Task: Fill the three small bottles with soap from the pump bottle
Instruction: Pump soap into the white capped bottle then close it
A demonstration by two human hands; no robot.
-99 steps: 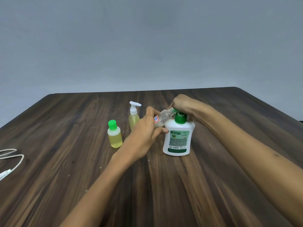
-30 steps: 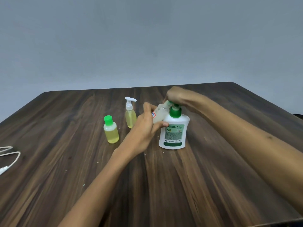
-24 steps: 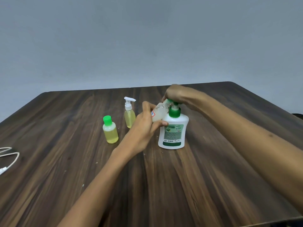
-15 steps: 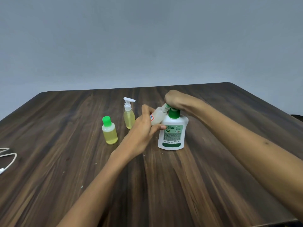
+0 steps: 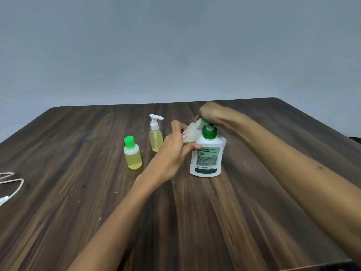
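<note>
Left hand is pinching the tilted small clear bottle at the spout of the pump bottle, mid-table. Right hand is pressing the pump head, grip curled over it. Advice: keep the mouth under the spout, pump slowly.

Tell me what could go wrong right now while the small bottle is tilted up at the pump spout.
1. The left hand holds the clear small bottle tilted at the spout; if its narrow mouth slips off, soap may run down the pump bottle onto the table.
2. The right hand presses from above on the pump; a hard push could tip it, since nothing steadies its base.
</note>
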